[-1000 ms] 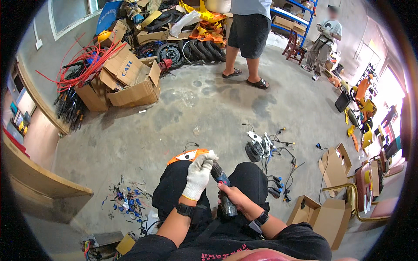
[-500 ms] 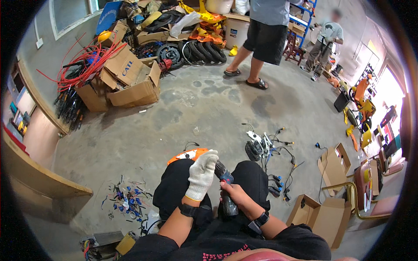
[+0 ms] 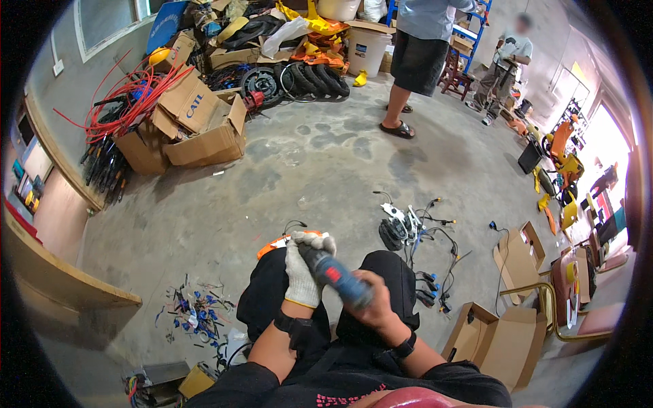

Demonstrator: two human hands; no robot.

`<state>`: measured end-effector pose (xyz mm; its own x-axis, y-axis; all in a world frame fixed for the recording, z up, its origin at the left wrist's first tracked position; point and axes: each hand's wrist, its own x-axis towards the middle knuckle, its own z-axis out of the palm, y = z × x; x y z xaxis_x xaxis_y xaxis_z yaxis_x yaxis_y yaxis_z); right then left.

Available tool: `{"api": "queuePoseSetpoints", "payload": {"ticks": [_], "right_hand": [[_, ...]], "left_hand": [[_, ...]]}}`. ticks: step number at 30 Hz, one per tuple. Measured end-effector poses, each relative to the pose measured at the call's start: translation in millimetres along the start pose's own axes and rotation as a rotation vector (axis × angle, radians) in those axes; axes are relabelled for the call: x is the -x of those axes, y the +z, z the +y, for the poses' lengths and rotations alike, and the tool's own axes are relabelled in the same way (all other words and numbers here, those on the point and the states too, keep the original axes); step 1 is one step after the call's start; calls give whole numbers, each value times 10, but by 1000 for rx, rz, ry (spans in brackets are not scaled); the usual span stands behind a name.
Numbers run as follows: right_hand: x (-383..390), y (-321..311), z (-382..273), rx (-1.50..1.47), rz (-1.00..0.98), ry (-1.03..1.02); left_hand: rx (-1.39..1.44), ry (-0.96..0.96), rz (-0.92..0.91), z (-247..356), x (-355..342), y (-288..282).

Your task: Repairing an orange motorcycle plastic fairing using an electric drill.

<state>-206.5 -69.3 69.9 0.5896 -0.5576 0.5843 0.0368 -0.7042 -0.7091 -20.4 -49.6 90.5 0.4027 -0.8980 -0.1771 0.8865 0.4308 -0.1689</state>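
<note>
My right hand grips the power tool near its rear; my gloved left hand meets its dark front, whether gripping I can't tell. I'm apparently positioning it; the next move calls for steadiness. It slants between my hands, an orange piece beyond on the floor.

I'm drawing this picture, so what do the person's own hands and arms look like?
The left hand wears a yellow-edged, whitish knitted glove; the right hand is bare. Black wrist straps and short black sleeves show on both sides.
</note>
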Motion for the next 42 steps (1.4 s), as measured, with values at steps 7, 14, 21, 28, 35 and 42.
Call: {"api": "queuePoseSetpoints", "payload": {"ticks": [7,14,21,28,35,42], "right_hand": [[55,157,-41,-93,-344,200],[30,242,108,-295,-200,657],[143,268,192,-467,-54,651],[81,199,187,-522,-133,662],[111,232,231,-100,-281,354],[78,23,94,-791,-329,495]], "left_hand": [[-462,-123,118,-28,122,61],[-222,145,306,122,28,-83],[-166,134,324,26,-16,-125],[-200,98,221,79,-94,-256],[-285,27,219,-24,-50,-177],[-477,-46,-126,-70,131,23]]}}
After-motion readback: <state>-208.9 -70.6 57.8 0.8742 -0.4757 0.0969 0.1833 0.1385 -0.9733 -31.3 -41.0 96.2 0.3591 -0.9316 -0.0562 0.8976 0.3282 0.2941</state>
